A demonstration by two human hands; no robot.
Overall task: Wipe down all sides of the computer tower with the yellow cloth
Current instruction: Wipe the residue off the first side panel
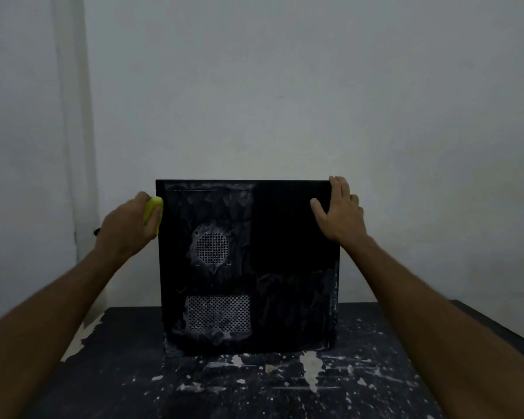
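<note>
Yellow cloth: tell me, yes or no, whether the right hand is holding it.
No, the left hand grips the yellow cloth at the tower's left edge; the right hand rests open on its top right corner.

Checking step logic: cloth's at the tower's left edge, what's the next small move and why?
Probably drag the yellow cloth down the left side: the left hand grips it near the top of the computer tower, and the right hand steadies the top right corner.

No readable text, label or number shows on anything in view.
</note>
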